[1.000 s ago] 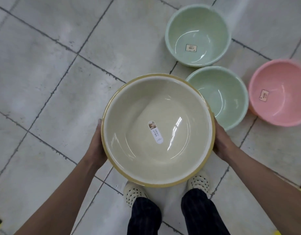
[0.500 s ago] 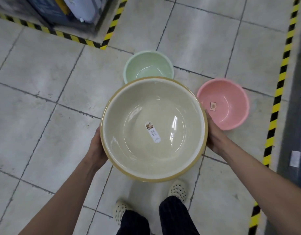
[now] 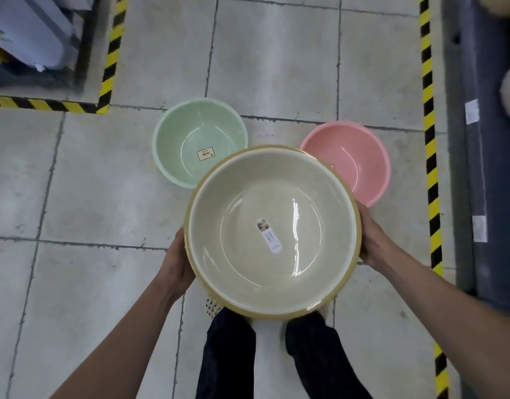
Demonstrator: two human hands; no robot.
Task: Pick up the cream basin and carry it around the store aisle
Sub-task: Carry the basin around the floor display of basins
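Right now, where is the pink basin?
In the head view, the pink basin sits on the floor right of centre, its near edge hidden behind the cream basin, between the green basin and the right-hand hazard stripe.

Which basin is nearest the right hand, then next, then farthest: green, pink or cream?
1. cream basin: the right hand holds its rim.
2. pink basin: floor, just ahead.
3. green basin: floor, far left.

sticker [image 3: 268, 235] in cream basin [image 3: 233, 269], illegible
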